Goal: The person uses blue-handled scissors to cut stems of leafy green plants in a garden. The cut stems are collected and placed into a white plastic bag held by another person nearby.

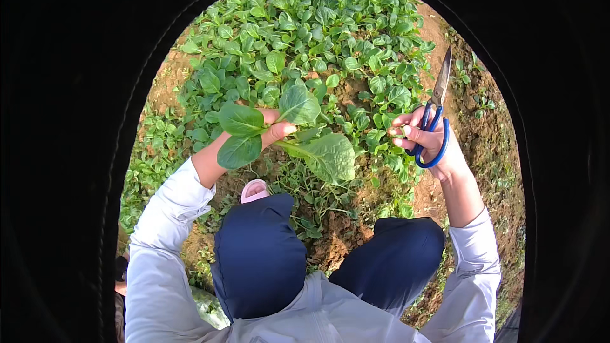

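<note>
My left hand [275, 132] grips a small bunch of broad-leaved greens [329, 155] by the stems. Its leaves fan out on both sides of my fist, and one large leaf hangs toward the lower right. In my right hand [426, 138] is a pair of scissors with blue handles [447, 140], lying across the palm. The worn metal blades [443, 76] are together and point up and away from me. My right thumb and fingertips come together over the edge of the plant bed; whether a bit of plant is between them is too small to tell.
A dense bed of leafy greens [305, 33] grows before me. Bare soil [491, 152] with small weeds runs along the right. Below the bed are my bent knees in dark trousers [259, 257] and a pink shoe [255, 190]. A pale plastic bag [209, 307] lies at lower left.
</note>
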The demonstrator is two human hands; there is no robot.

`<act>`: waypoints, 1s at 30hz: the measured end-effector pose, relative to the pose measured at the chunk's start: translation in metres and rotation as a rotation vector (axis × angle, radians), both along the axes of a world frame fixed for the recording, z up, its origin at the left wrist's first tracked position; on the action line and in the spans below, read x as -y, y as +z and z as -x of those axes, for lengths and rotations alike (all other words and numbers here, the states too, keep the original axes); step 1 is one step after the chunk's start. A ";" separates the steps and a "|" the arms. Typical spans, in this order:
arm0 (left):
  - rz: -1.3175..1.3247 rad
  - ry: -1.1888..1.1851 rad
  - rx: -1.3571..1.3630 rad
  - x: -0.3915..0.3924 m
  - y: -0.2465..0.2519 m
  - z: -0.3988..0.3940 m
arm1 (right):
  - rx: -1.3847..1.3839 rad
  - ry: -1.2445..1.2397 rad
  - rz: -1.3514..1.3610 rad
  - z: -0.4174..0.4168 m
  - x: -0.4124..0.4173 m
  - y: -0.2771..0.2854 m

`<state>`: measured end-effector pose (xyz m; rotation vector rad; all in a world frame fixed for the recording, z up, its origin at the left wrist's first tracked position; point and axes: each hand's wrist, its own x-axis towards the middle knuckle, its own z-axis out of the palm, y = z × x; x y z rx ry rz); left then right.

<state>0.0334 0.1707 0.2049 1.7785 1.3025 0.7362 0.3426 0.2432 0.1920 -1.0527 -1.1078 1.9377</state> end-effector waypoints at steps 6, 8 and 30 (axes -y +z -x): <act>-0.374 0.162 -0.049 0.125 0.050 0.050 | 0.302 0.170 -0.186 0.061 0.068 -0.022; -0.415 0.248 -0.143 0.182 0.063 0.069 | 0.230 0.207 -0.176 0.081 0.095 -0.011; 0.009 2.488 0.109 0.784 -0.087 0.032 | 0.747 0.149 -0.092 0.075 0.130 -0.047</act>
